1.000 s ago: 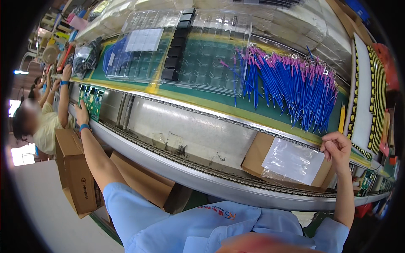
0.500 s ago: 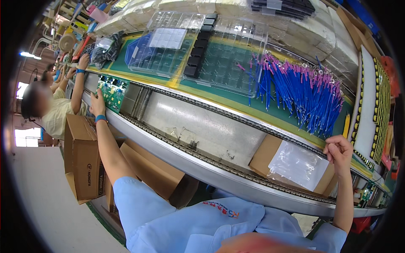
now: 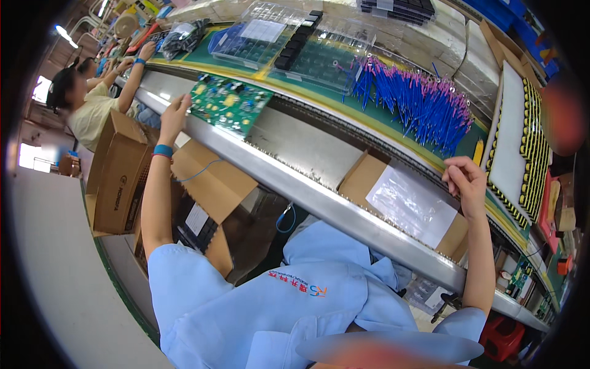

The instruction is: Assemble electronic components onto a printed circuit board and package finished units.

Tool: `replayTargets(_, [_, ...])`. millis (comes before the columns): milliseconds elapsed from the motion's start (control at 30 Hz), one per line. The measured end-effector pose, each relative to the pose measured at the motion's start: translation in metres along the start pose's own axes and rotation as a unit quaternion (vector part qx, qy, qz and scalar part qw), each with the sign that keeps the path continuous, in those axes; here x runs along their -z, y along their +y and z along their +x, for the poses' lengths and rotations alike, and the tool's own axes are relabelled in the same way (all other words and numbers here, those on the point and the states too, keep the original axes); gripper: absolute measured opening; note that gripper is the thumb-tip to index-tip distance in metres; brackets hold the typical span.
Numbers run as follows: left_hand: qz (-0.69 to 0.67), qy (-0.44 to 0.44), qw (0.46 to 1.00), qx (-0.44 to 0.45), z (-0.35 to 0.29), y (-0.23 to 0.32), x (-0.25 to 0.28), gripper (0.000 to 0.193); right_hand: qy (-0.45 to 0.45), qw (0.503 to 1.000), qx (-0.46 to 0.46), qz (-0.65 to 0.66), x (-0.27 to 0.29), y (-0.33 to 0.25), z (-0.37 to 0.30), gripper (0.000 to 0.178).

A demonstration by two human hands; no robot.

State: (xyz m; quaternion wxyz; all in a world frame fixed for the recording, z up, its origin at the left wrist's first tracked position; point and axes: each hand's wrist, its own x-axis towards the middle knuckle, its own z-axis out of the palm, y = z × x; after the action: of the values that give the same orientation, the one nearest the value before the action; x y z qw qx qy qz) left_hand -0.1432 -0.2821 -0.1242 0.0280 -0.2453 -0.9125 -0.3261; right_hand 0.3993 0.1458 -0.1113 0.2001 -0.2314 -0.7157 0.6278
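Observation:
My left hand (image 3: 175, 115) grips the left edge of a green circuit board (image 3: 230, 104), crowded with small parts, tilted over the near metal rail. At the right, my right hand (image 3: 467, 183) hovers by the rail with fingers curled and thumb against them. Whatever lies in that pinch, if anything, is too small to make out. Just beyond it is a big heap of blue wires (image 3: 424, 120) with pink sleeves and ring lugs, lying on the green work surface.
Clear plastic trays (image 3: 335, 52) and a row of black blocks (image 3: 295, 46) lie at the back. A cardboard box with a plastic bag (image 3: 409, 194) sits between the rails. Open cartons (image 3: 120, 175) stand at the near left. Another person (image 3: 92, 107) works farther left. A yellow-black strip sheet (image 3: 507, 129) is at right.
My left hand has brought the circuit board rightward and nearer, off the line and over the near rail. My right hand keeps its curled pose beside the wires. The whole view has shifted.

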Motion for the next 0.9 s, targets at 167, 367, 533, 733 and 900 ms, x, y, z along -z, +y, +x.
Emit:
replayTargets(167, [-0.117, -0.138, 0.983, -0.011, -0.065, 0.080, -0.021, 0.054, -0.014, 1.000, 0.009, 0.008, 0.004, 0.001, -0.002, 0.018])
replayTargets(367, [-0.104, -0.336, 0.926, -0.141, -0.140, 0.195, -0.046, 0.044, 0.016, 0.999, 0.049, -0.019, 0.017, -0.008, -0.006, 0.022])
replayTargets(533, [-0.046, -0.355, 0.870, -0.339, -0.183, 0.245, -0.068, 0.040, 0.048, 0.991, 0.110, -0.062, 0.024, -0.038, -0.002, 0.025])
replayTargets(733, [-0.208, -0.508, 0.749, -0.371, -0.190, 0.289, -0.104, 0.039, 0.028, 0.986, 0.135, -0.092, 0.008, -0.069, 0.040, 0.023])
replayTargets(900, [-0.186, -0.291, 0.798, -0.494, -0.134, 0.290, -0.108, 0.036, -0.009, 0.988, 0.108, -0.106, -0.039, -0.090, 0.091, 0.019])
